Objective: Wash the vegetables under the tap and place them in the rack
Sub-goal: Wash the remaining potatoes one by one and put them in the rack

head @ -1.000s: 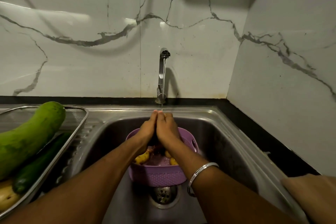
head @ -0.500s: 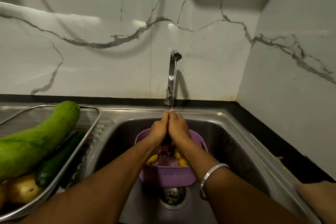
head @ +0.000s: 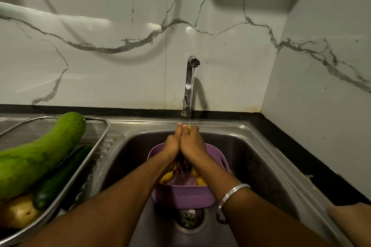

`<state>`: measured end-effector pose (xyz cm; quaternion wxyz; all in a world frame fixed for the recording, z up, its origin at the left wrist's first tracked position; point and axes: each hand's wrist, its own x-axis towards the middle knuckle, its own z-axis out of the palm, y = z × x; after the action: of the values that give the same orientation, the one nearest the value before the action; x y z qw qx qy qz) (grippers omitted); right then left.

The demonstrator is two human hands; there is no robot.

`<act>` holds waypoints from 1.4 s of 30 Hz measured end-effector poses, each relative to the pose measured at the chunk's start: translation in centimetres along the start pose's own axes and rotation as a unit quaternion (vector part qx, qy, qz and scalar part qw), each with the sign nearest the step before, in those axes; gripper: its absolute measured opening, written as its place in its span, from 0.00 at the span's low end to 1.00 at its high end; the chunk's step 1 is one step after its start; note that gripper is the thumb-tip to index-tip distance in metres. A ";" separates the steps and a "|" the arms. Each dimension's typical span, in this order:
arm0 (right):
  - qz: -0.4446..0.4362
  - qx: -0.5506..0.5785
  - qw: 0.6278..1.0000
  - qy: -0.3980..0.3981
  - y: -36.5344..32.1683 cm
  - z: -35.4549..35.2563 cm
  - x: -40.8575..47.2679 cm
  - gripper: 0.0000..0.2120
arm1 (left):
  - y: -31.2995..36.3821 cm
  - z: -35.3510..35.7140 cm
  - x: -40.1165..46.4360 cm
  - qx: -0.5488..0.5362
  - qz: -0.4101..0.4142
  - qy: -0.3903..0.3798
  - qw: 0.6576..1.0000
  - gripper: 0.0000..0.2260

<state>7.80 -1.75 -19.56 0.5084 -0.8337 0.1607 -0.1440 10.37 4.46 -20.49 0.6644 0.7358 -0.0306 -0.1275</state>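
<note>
White marble-veined walls meet a steel sink (head: 251, 146) set in a dark desk (head: 281, 132). Left, a wire rack (head: 100, 138) holds a large green gourd (head: 40, 156), a dark cucumber (head: 60, 182) and a potato (head: 18, 210), cut off by the frame. A purple basket (head: 184, 196) of yellow vegetables (head: 166, 177) sits over the drain. Above it, left hand (head: 172, 142) and right hand (head: 192, 142) press together under the tap (head: 190, 78) stream, each grip curled round a small yellow vegetable (head: 189, 127), mostly hidden.
</note>
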 end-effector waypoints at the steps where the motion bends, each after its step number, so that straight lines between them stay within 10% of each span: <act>1: 0.000 0.042 0.999 0.007 -0.1 -0.1 0.0 0.18 | 0.1 -0.1 -0.2 0.016 0.006 0.001 1.000 0.17; 9: 0.253 0.355 0.898 -0.063 -0.2 -2.3 0.8 0.27 | 0.4 -0.2 -2.5 0.019 0.050 -0.060 0.997 0.28; 13: 0.066 0.064 0.996 0.006 0.0 -1.4 0.0 0.26 | 0.7 0.7 -1.8 -0.041 0.017 0.009 0.999 0.27; 17: -0.035 -0.112 0.993 0.023 0.8 -1.1 -0.7 0.22 | 0.6 0.6 -1.5 -0.053 -0.023 0.022 0.998 0.28; 26: -0.059 -0.057 0.993 0.090 1.6 -1.4 -0.1 0.11 | 0.5 0.1 -1.0 -0.047 0.002 0.066 0.997 0.16; 34: -0.079 -0.021 0.993 0.089 0.7 -0.4 -1.2 0.14 | 1.1 0.4 -2.0 -0.125 -0.060 -0.040 0.990 0.28; 39: -0.065 0.099 0.992 0.043 -0.3 -0.2 -0.5 0.16 | 1.8 0.5 -3.0 -0.075 0.035 -0.054 0.995 0.21; 42: 0.106 0.269 0.957 0.010 -1.0 -1.0 0.2 0.19 | 0.9 -0.2 -2.1 0.105 0.165 0.012 0.981 0.21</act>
<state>7.69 -2.17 -18.21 0.7249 -0.6422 0.2090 -0.1357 8.51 5.00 -19.27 0.5956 0.7878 -0.1568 -0.0040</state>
